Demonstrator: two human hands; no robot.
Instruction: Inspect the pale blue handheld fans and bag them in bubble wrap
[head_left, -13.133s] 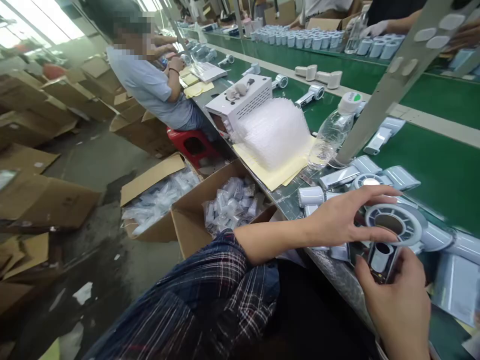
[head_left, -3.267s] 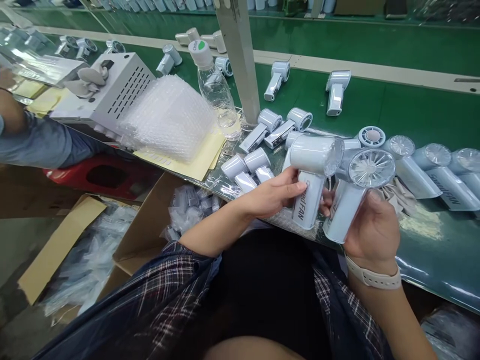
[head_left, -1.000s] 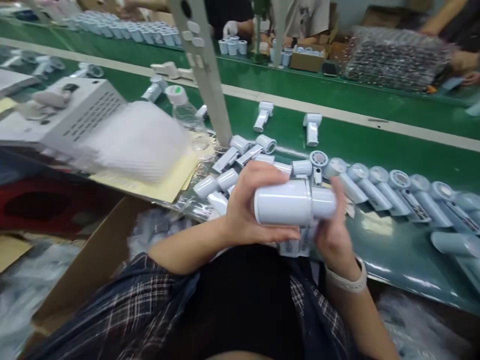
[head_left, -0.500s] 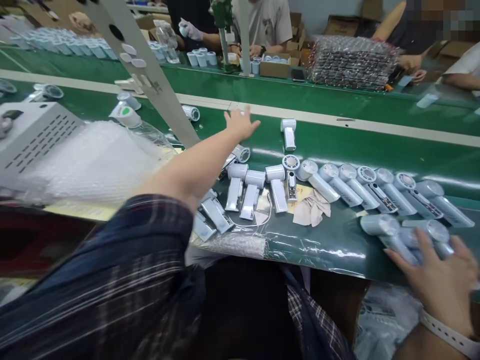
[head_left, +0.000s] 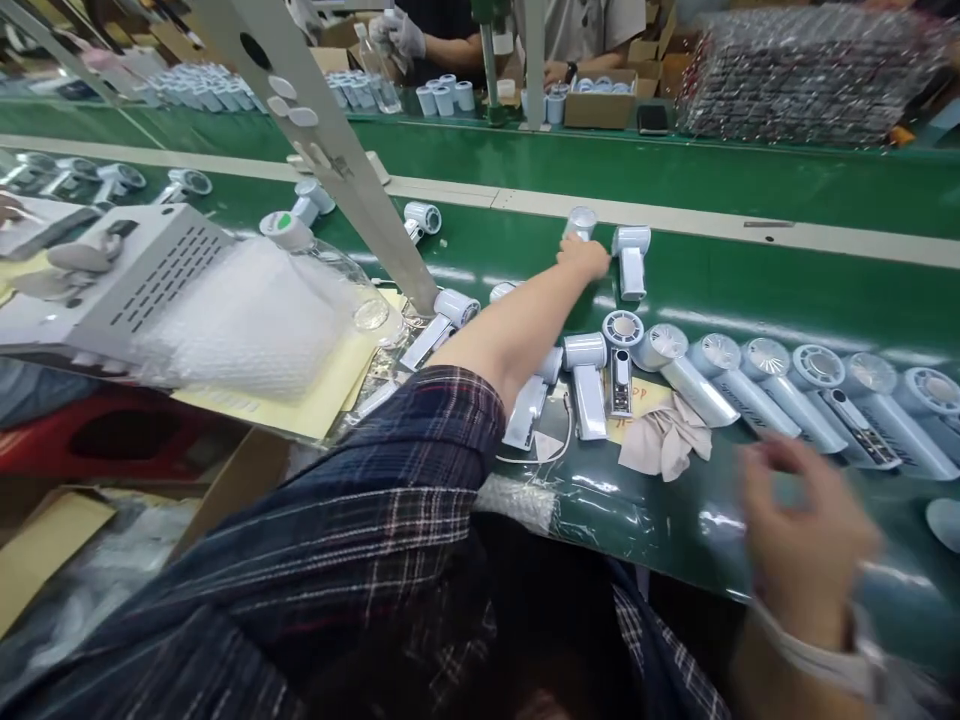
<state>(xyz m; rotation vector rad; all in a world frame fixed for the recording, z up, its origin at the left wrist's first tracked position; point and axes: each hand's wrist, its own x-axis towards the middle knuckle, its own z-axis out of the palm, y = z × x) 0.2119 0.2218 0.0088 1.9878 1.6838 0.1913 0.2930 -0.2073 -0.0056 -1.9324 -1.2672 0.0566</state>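
Observation:
On the far part of the green bench, my left hand (head_left: pixel 583 257) is closed round a light blue handheld fan (head_left: pixel 581 220), whose round head shows beyond the fingers. Just right of it lies another fan (head_left: pixel 632 262). My right hand (head_left: pixel 806 525), smeared by motion, is over the near right part of the bench, its fingers curled; whether they are pressed together cannot be made out. Beyond it runs a row of fans (head_left: pixel 765 357). A crumpled pale cloth (head_left: pixel 666 438) lies to its left, near an open-backed fan (head_left: pixel 621 382).
A slanted metal post (head_left: pixel 360 190) rises left of my arm. Bubble wrap (head_left: pixel 255 310) and a vented white box (head_left: pixel 150 270) are at left. Across the bench are a gloved co-worker's hand (head_left: pixel 405 35), a carton (head_left: pixel 600 108) and a stack of wrapped items (head_left: pixel 795 80).
My left hand was open with spread fingers and has closed on a fan. My right hand has come off the fans at the right and moved left. The view has shifted too.

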